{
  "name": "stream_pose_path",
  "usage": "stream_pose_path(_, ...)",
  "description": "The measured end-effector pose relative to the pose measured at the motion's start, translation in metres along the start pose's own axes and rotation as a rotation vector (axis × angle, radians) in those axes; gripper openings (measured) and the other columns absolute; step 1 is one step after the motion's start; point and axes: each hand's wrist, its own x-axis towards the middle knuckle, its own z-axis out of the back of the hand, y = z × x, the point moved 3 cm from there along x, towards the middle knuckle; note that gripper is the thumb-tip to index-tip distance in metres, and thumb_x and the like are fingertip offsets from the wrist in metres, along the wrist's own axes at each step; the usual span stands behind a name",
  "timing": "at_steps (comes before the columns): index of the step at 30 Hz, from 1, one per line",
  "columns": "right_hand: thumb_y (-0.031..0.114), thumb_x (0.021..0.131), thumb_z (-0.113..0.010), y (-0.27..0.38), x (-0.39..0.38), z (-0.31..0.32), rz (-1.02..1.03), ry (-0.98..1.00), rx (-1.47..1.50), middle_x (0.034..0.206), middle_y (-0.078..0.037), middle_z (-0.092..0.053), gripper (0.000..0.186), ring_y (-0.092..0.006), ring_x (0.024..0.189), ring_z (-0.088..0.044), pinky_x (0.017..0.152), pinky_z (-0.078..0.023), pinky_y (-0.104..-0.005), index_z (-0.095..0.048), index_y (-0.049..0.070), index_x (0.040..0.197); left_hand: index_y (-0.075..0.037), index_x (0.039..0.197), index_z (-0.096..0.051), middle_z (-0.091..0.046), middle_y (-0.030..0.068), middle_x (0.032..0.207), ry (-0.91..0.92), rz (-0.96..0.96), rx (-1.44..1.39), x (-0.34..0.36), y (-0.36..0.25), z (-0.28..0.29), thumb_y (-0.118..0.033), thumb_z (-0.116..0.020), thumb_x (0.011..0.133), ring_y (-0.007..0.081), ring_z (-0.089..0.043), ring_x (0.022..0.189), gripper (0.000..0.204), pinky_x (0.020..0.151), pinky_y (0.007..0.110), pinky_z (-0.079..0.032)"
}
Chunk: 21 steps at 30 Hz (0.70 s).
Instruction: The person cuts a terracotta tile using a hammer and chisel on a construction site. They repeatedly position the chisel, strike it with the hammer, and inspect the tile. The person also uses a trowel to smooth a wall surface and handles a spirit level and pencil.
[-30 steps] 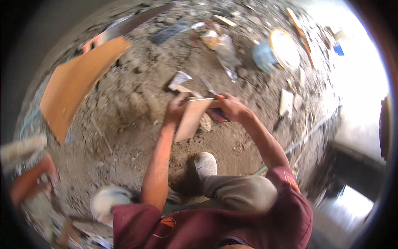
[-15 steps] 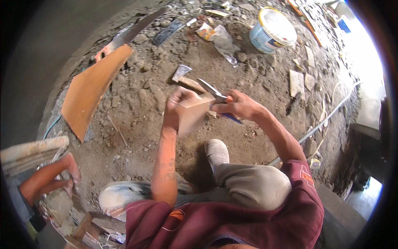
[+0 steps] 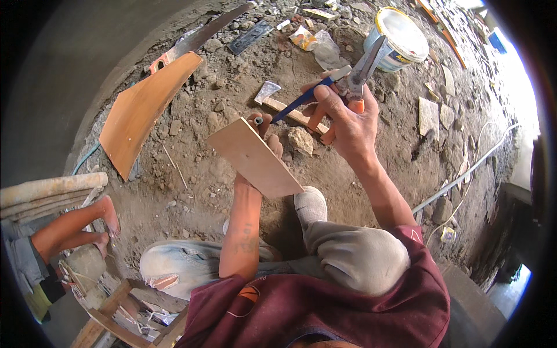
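Note:
My left hand (image 3: 270, 136) is closed around a small flat wooden board (image 3: 255, 159), holding it tilted; most of its fingers are hidden behind the board. A small dark round-ended piece (image 3: 259, 121) shows at its fingertips. My right hand (image 3: 351, 119), raised beyond the board, grips metal snips (image 3: 366, 65) with orange handles, blades pointing up and away. Also in it is a slim blue pen-like tool (image 3: 304, 101) with a pale end, its tapered tip reaching toward my left hand. Below the hands lies a hatchet (image 3: 267, 91) with a wooden handle, beside a stone (image 3: 301, 141).
A larger brown board (image 3: 145, 113) and a handsaw (image 3: 203, 32) lie at the left. A white bucket (image 3: 400, 37) stands at the far right on rubble-strewn dirt. A pale pipe (image 3: 464, 171) runs along the right. Another person's legs (image 3: 75, 229) show at the lower left.
My right hand has moved up and away from the board, swinging the snips to point upward. My left hand has turned the board, so its broad face now shows. The view has shifted slightly.

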Motion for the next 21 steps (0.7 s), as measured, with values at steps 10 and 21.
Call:
stream_pose_path(10,0.008,0.091,-0.073,-0.005,-0.003,-0.005,0.046,-0.039,0.053,0.095,-0.010,-0.072,0.030,-0.0085,0.061,-0.060,0.050,-0.047,-0.0237,-0.058,-0.001,0.115,-0.021,0.130,-0.059,-0.064,0.0002,0.129,-0.238,-0.095,0.710,-0.003,0.001,0.026,-0.030,-0.052,0.103,0.0101,-0.044,0.070,0.029,0.060,0.025,-0.040)
stream_pose_path(21,0.003,0.087,-0.075,-0.018,-0.006,0.009,0.297,0.019,-0.217,0.090,0.000,-0.059,0.037,-0.0080,0.079,-0.059,0.073,-0.053,-0.0256,-0.061,0.004,0.121,-0.007,0.129,-0.056,-0.065,0.0103,0.109,-0.180,0.263,0.293,-0.007,-0.011,0.078,-0.028,-0.050,0.103,0.0201,-0.066,0.092,0.034,0.073,0.031,-0.056)
